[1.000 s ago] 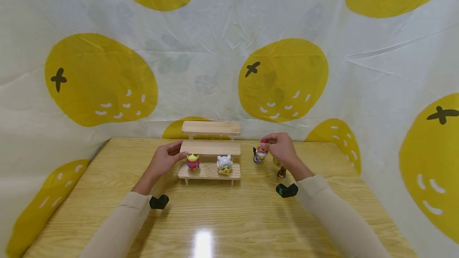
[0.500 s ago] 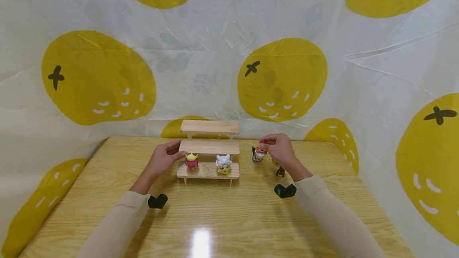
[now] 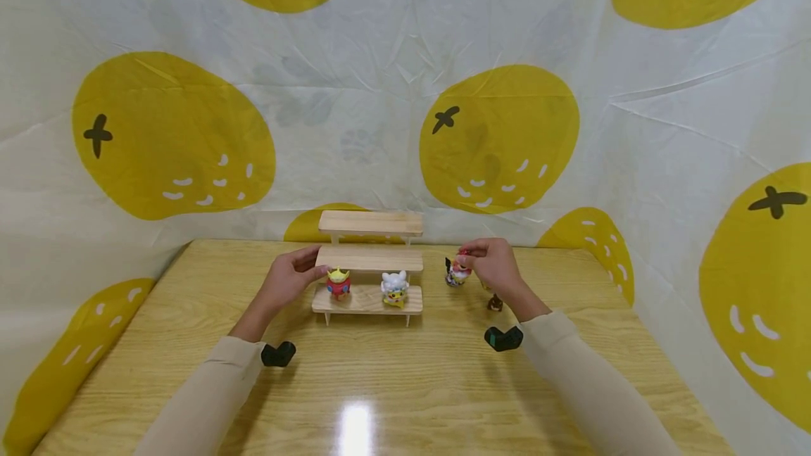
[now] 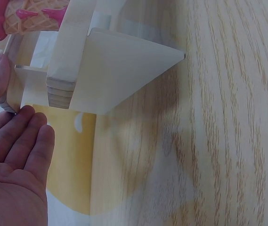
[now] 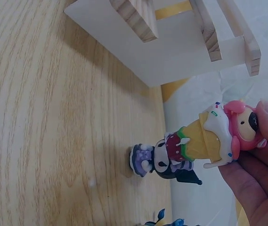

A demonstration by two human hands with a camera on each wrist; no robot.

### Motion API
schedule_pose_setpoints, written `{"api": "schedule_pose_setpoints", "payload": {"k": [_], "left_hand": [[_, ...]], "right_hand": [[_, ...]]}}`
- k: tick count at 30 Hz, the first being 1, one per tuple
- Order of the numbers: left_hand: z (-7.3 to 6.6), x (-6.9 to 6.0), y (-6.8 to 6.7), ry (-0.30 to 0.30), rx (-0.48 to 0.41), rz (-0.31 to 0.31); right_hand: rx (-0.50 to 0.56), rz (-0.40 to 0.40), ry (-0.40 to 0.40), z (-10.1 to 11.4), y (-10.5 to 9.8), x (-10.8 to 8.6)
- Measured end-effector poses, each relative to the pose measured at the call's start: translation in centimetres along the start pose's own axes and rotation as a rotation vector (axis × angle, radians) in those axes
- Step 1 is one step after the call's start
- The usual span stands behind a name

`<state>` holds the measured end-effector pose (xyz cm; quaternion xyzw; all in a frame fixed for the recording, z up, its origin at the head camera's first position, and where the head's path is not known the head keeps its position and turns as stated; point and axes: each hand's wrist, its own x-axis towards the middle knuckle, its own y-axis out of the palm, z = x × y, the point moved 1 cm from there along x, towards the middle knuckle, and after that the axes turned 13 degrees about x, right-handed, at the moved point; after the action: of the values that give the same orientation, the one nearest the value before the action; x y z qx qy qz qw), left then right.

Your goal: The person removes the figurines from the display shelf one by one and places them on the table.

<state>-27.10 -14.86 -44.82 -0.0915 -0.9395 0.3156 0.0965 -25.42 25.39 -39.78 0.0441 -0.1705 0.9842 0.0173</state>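
Observation:
My left hand [image 3: 288, 280] is at the left end of the wooden three-tier display stand [image 3: 369, 259]. In the left wrist view its thumb and fingertips pinch the end of the middle board. My right hand [image 3: 499, 266], to the right of the stand, pinches a figurine [image 5: 218, 132] by its pink animal head; below are white sprinkled icing and a yellow cone. A purple-and-black figurine [image 5: 143, 160] stands on the table beside it, partly covered; whether they touch I cannot tell. On the lowest board are a red figurine with a yellow top [image 3: 338, 286] and a white-and-yellow figurine [image 3: 395, 290].
A small brown figurine [image 3: 495, 303] stands under my right wrist, with a yellow one mostly hidden behind the hand. Part of a blue figurine [image 5: 174, 222] shows at the lower edge of the right wrist view. A fruit-printed curtain [image 3: 355, 125] hangs behind the table [image 3: 393, 385].
The head view has shifted very slightly. Both hands stay almost where they were, the right one still pinching the pink-headed figurine.

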Motion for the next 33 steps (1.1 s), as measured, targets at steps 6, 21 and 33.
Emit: {"api": "schedule_pose_setpoints", "payload": {"k": [6,21,33], "left_hand": [[0.1,0.0,0.0,0.004,0.005,0.004],[0.2,0.0,0.0,0.005,0.014,0.000],[0.0,0.0,-0.1,-0.005,0.016,0.006]], "right_hand": [[-0.002,0.004,0.005,-0.2,0.0,-0.1],[-0.013,-0.015,0.037,-0.8,0.1,-0.2],[-0.004,-0.018,0.044,-1.2,0.0,-0.4]]}}
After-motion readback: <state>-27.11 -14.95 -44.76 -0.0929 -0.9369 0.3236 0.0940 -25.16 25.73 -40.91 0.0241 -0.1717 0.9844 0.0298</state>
